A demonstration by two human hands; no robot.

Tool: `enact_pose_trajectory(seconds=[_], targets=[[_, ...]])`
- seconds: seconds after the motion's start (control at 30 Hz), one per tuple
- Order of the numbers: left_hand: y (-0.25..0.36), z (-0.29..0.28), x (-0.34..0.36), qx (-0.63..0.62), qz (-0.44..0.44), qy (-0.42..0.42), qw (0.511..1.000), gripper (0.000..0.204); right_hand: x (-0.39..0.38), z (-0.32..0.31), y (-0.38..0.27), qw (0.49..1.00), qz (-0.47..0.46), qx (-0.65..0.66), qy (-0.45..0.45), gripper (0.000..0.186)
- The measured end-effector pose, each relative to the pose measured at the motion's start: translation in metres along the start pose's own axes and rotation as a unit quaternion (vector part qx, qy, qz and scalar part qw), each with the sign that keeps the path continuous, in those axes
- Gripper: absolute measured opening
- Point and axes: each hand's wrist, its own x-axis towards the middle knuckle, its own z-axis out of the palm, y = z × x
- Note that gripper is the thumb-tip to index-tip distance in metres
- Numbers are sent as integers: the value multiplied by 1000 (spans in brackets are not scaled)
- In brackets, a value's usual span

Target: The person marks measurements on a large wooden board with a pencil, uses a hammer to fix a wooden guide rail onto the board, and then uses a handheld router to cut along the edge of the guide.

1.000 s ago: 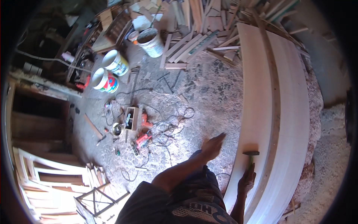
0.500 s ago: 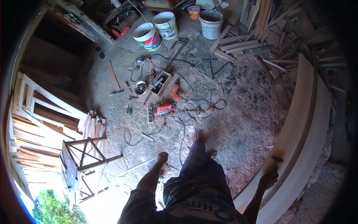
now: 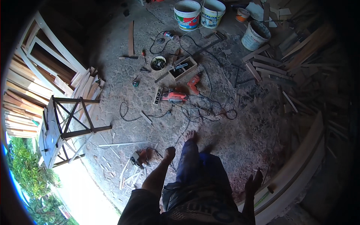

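My left hand (image 3: 170,152) hangs low over the floor beside my leg, its fingers curled into a fist with nothing visible in it. On the other side, my right hand (image 3: 254,182) is held up with its fingers apart, bare of any object. Just right of it, a small tool with a dark brown end and a green handle (image 3: 271,188) lies on the long curved wooden boards (image 3: 300,165); its kind is too dim to make out. Below my left hand sits a dark power tool (image 3: 137,159) on the floor among wood offcuts.
Ahead lie a red power tool (image 3: 174,96), an orange drill (image 3: 194,84), tangled black cords (image 3: 210,108) and a wooden toolbox (image 3: 183,69). Buckets (image 3: 186,17) stand at the back. A wooden frame table (image 3: 78,116) is on the left; stacked timber (image 3: 270,65) leans at the far right.
My right hand has let go of the small tool, which now lies on the boards, and has moved left with its fingers spread. The view has turned right; my left hand stays curled.
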Motion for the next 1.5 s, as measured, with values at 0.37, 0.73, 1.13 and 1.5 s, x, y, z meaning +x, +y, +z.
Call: enact_pose_trajectory(seconds=[0.37,0.73,1.13,1.5], targets=[[56,-7,-51,-517,-364,151,760,9,89,112,-65,906,-54,226,-354,42],[74,35,-83,-517,-448,204,700,29,212,232,-52,898,-70,108,-422,41],[52,48,61,-331,-409,208,824,47,276,369,-345,839,-365,108,-388,20],[-216,-13,202,-338,-465,102,812,56,281,562,-564,833,-459,117,-288,12]])
